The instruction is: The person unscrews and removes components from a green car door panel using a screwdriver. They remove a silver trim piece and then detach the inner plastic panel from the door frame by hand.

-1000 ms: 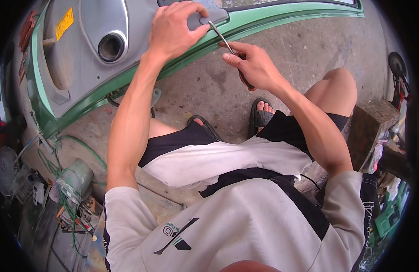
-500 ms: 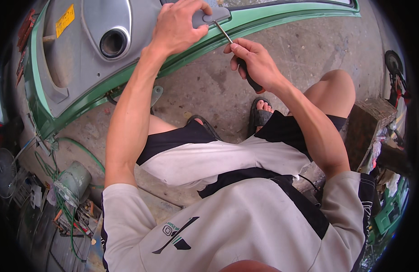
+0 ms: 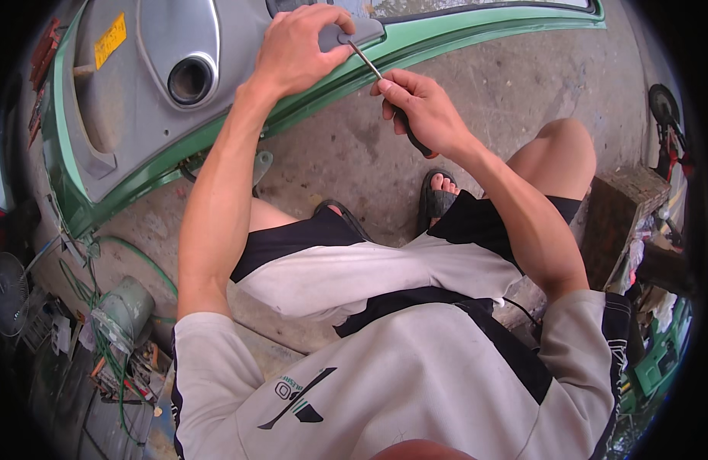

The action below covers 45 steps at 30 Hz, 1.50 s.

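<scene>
Gripping a screwdriver [image 3: 385, 84] by its black handle, the right hand [image 3: 423, 111] has its fingers clenched around it, with the metal shaft angled up-left to a small gray fitting [image 3: 358, 34]. The left hand [image 3: 300, 50] presses on that fitting, fingers curled over it, on the gray-and-green vehicle panel [image 3: 139, 100] lying on the concrete floor [image 3: 484, 92].

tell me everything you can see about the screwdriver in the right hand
The screwdriver has a thin, bare metal shaft and a dark handle that looks like plastic or rubber. It lies tilted, tip up and to the left, handle down and to the right. The right hand wraps the handle, fingers pinching near where the shaft begins. The tip meets a small grey panel piece that the left hand presses on the grey and green vehicle panel. The tip's shape is too small to tell.
</scene>
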Available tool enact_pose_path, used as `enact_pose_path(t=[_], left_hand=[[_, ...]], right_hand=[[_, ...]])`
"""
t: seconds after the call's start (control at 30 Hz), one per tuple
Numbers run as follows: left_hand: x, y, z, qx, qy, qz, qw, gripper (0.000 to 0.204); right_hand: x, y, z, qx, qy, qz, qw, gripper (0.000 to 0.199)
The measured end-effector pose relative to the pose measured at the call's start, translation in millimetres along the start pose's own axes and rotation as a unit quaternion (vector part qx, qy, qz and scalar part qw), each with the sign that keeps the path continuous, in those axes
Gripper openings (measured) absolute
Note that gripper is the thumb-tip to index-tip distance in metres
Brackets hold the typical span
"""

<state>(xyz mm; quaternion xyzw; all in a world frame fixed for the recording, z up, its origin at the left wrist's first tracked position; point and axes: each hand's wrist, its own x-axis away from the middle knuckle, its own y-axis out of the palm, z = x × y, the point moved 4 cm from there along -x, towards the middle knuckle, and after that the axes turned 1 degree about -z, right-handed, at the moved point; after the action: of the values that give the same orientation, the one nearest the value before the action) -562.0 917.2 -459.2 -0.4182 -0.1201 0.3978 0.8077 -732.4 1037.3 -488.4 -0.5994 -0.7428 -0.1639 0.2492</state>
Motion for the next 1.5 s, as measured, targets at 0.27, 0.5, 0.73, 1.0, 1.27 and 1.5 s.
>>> enact_pose_path(t=[0.27,0.5,0.73,1.0,1.27,1.5], left_hand=[[13,-10,4,0.163,-0.041,0.026,0.985,0.012],[16,-12,2,0.475,-0.102,0.015,0.874,0.014],[20,-3,4,0.582,-0.142,0.043,0.799,0.019],[16,-2,4,0.624,-0.127,0.091,0.766,0.017],[18,-22,-2,0.796,-0.133,0.141,0.574,0.005],[41,-68,28,0.381,-0.105,0.124,0.910,0.020]], right_hand=[[3,0,-8,0.032,-0.105,0.057,0.992,0.032],[8,6,-19,-0.017,-0.148,0.051,0.988,0.029],[11,21,-32,-0.078,-0.129,0.038,0.988,0.030],[8,36,-52,-0.093,-0.084,0.012,0.992,0.034],[35,56,-93,-0.082,-0.050,-0.061,0.993,0.043],[104,-37,-136,0.128,-0.134,-0.002,0.983,0.034]])
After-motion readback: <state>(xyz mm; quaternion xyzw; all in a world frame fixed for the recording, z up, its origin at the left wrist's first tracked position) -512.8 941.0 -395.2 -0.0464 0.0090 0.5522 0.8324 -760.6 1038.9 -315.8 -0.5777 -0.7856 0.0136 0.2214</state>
